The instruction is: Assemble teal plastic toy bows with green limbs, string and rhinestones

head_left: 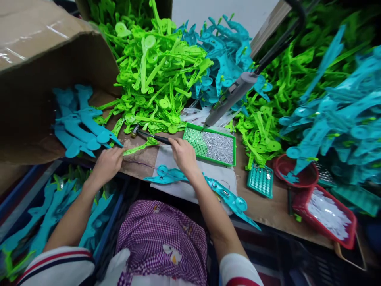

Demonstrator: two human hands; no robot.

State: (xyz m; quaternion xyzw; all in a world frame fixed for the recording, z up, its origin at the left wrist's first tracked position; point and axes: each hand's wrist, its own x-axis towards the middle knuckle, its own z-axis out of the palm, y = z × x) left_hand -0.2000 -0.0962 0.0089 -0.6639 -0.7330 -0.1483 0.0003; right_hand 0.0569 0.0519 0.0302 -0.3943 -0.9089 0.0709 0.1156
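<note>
My left hand [109, 162] is closed on the end of a light green plastic piece [140, 148] at the table's left. In my right hand [183, 154] is the black handle of a small hammer [154, 137], whose metal head lies to the left near the green pile. A long blue plastic part [229, 197] rests on a white cloth [181, 190], passing under my right forearm. Just beyond my right hand sits a green tray [234, 153] of small metal pieces. The tip of a hanging grey electric screwdriver [228, 101] is at this tray.
Green parts [157, 75] and blue parts [224, 55] are heaped behind. A cardboard box [53, 39] with blue parts stands left. At right are a teal tray [260, 180], a red bowl [297, 180] and a red basket [353, 226].
</note>
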